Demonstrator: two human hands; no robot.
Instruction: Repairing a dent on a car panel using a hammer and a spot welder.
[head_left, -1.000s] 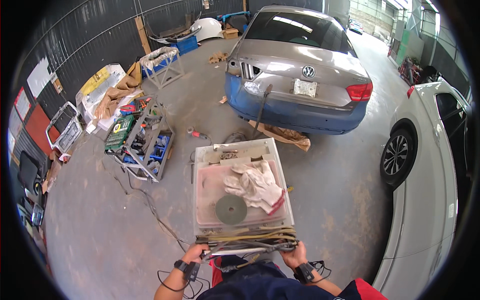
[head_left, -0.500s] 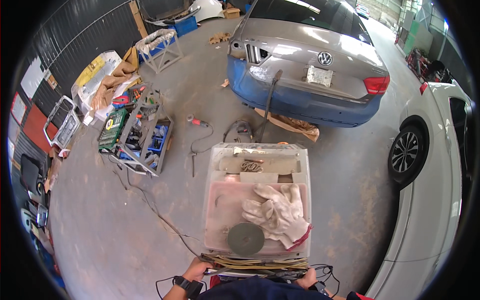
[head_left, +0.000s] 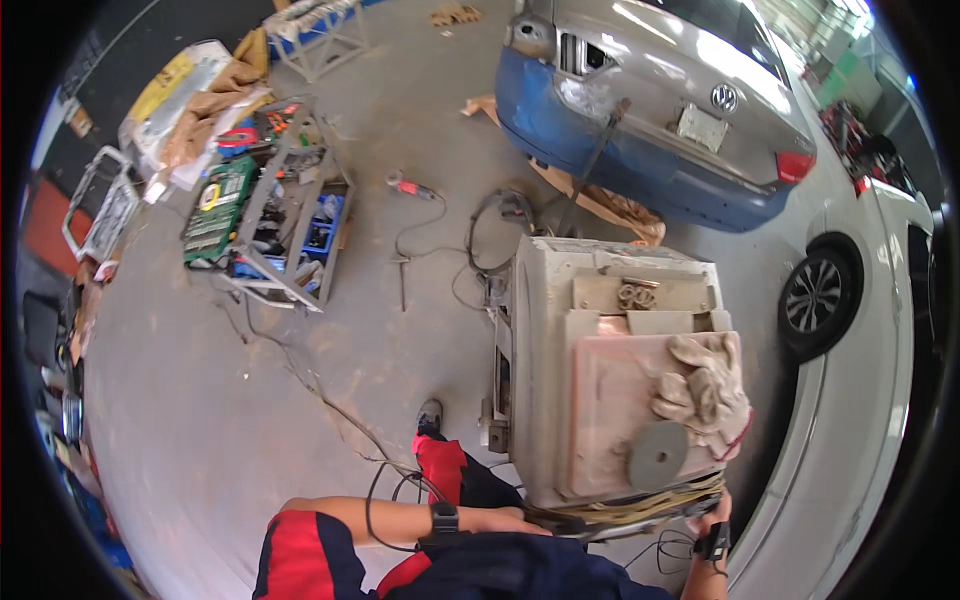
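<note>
Machine cart (head_left: 545, 400) stands on the floor (head_left: 180, 400) just ahead of my hands, mostly between them, cables (head_left: 640, 508) draped along its near edge. My right hand (head_left: 712, 512) looks curled around that edge's right end; my left hand (head_left: 500, 520) reaches its left end, fingers hidden, so I cannot tell whether they grip. Gloves (head_left: 705, 395) and a disc (head_left: 645, 465) lie on top, ahead of my right hand, unused. Handling looks under way; letting go is not yet done.
</note>
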